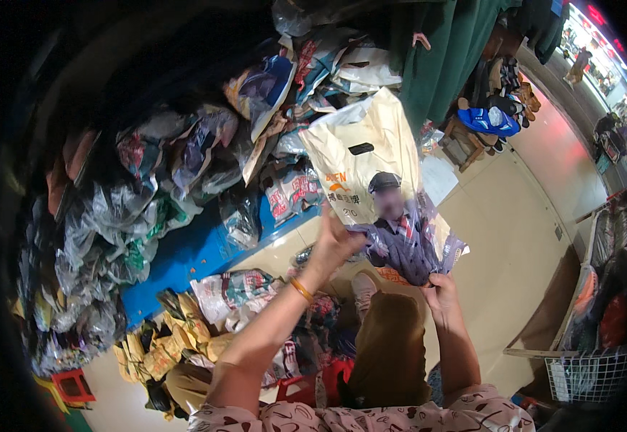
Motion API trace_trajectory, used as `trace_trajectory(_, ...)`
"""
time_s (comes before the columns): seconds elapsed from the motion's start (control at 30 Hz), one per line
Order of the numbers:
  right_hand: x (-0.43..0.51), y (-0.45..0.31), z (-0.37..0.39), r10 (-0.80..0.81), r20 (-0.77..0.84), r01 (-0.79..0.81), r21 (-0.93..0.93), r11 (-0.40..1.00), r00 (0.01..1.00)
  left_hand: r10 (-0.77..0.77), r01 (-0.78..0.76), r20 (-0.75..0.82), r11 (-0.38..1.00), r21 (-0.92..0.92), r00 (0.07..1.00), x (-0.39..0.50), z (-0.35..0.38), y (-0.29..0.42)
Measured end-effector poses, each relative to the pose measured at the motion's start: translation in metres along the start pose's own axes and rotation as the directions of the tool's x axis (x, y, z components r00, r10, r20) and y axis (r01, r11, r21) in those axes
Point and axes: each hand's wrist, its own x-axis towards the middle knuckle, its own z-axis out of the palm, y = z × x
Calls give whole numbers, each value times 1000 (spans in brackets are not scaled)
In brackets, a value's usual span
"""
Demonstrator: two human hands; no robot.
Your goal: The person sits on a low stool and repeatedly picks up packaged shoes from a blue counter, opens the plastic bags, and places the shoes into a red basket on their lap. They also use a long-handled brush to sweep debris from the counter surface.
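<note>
A cream plastic carrier bag [370, 141] with a die-cut handle slot is held up in front of me. It bears printed writing and a picture of a person in a cap, jacket and tie. My left hand [337, 235] grips its lower left side, with some fingers hidden behind the plastic. At the lower right corner, my right hand [442, 292] pinches the edge between thumb and fingers. Whatever the bag may contain is hidden. Beneath it, more printed plastic bags [237, 291] and yellow bags [170, 345] lie on the floor near my legs.
Heaped plastic bags [124, 232] cover much of a blue platform [183, 256] at left. A green curtain [437, 59] hangs behind. Shoes [526, 97] and a blue packet [489, 121] stand at far right. A white wire basket [589, 375] is at lower right, a red stool [73, 386] at lower left.
</note>
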Motion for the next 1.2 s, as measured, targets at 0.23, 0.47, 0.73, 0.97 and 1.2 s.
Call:
trace_trajectory(0.23, -39, -18, 24, 116, 122, -78, -279, 957, 986, 204, -248, -232, 952, -180, 951, -75, 69, -5)
trace_trajectory(0.47, -72, -66, 140, -621, 446, 754, -507, 417, 644, 421, -411, -340, 905, 106, 841, -122, 30, 2)
trace_trajectory(0.73, -127, -93, 297, -52, 962, 916, -272, -295, 269, 450, -254, -301, 818, 516, 841, -184, 5, -5)
trace_trajectory(0.97, -149, -66, 298, 84, 942, 807, -229, -544, 324, 555, -389, -346, 807, 443, 756, -216, 10, -2)
trace_trajectory(1.2, -186, -62, 281, 222, 973, 940, 17, -342, 63, 501, -351, -328, 837, 421, 801, -240, 21, 10)
